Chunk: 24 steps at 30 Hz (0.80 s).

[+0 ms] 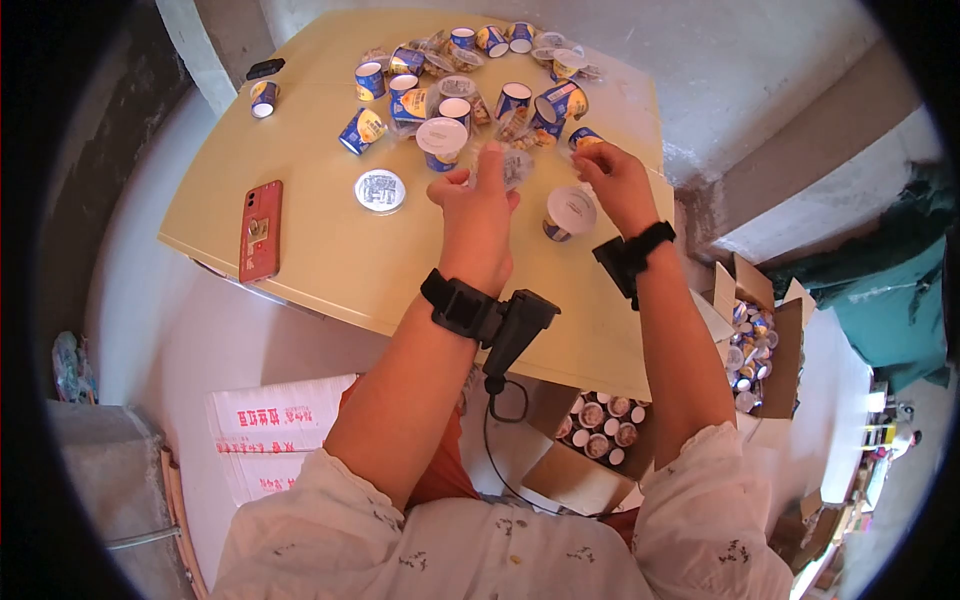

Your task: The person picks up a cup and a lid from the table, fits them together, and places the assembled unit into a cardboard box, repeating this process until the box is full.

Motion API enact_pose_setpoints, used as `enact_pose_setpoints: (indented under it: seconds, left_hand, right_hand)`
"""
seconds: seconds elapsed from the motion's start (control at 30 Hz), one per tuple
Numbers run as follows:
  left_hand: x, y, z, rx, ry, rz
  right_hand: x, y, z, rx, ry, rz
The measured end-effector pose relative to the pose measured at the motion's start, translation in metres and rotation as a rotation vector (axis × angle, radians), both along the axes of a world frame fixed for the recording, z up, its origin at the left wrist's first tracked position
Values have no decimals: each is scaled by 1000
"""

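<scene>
My left hand (482, 215) is closed around the edge of a clear plastic packet (517, 170) with dark print, partly hidden behind my thumb and fingers. My right hand (622, 188) has its fingertips pinched together; whatever may be between them is too small to make out. Just beyond those fingertips lies a blue and yellow paper cup (583, 137). Below my right hand, a cup with a wide white lid (571, 210) stands on the table. Another white-lidded cup (441, 142) stands just beyond my left hand. A round printed lid or packet (380, 191) lies flat to the left.
Many blue paper cups and clear packets cluster at the back of the yellow table (320, 150). A red phone (261, 230) lies at the left edge. Below right are an open carton of cups (560, 480) and another carton (790, 360). A cable hangs from my left wrist strap.
</scene>
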State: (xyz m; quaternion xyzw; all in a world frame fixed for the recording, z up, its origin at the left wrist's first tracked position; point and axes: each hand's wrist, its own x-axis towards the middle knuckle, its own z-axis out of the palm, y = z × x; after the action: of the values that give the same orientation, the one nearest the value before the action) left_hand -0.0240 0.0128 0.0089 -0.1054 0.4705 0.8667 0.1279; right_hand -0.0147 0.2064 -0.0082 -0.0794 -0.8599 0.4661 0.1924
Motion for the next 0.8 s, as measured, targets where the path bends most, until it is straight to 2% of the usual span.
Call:
enact_pose_setpoints:
  seconds: [0.03, 0.13, 0.23, 0.37, 0.47, 0.53, 0.67, 0.73, 0.8]
  left_hand:
    - [1, -1, 1, 12, 18, -6]
    - [2, -1, 1, 61, 34, -25]
    - [0, 0, -5, 125, 41, -91]
    - [3, 1, -8, 160, 36, -186]
    - [5, 3, -8, 121, 18, -217]
    - [4, 5, -11, 131, 8, -221]
    - [4, 9, -11, 81, -12, -231]
    - [5, 11, -10, 49, -26, -224]
    - [5, 12, -10, 17, -39, -214]
  right_hand:
    - [8, 0, 3, 3, -1, -2]
    - [39, -4, 10, -202, -84, -41]
    - [49, 0, -4, -297, -125, -40]
    - [49, -1, -26, -311, -111, -15]
    - [43, -2, -38, -220, -21, -46]
    - [43, -5, -39, 93, 17, -124]
    - [42, -5, -48, 51, 101, -111]
    - [41, -7, -50, -122, 92, -57]
    - [43, -11, -52, -110, 90, -70]
